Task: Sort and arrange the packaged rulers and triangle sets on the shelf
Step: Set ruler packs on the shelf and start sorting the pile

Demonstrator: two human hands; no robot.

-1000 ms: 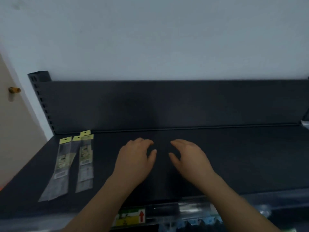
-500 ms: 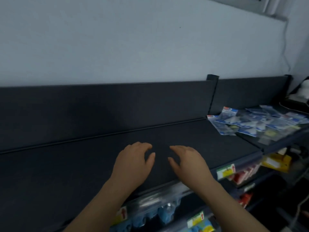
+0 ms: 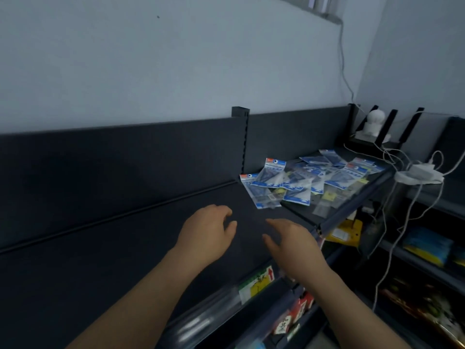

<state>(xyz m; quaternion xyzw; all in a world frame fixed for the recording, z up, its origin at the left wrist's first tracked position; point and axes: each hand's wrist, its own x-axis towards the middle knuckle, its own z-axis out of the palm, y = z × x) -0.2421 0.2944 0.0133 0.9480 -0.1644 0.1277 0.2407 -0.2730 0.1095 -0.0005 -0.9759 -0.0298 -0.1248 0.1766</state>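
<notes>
Where triangle packets (image 3: 297,183) pile, dark shelf (image 3: 105,250), pale wall (image 3: 151,71)

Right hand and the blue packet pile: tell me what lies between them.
Head view: only bare dark shelf between right hand and blue packet pile.

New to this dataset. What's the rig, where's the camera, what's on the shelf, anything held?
No robot here: a person works bare-handed. The single view comes from a wide-angle camera worn on their head, looking forward and down. The left hand and right hand are over a bare stretch of the dark shelf, fingers relaxed, holding nothing. Whether they touch it is unclear. Further right lies a loose pile of blue-and-clear packets, apparently triangle sets, overlapping and unsorted. A price label sits on the shelf's front edge. Past the pile is a white power strip with cables.
</notes>
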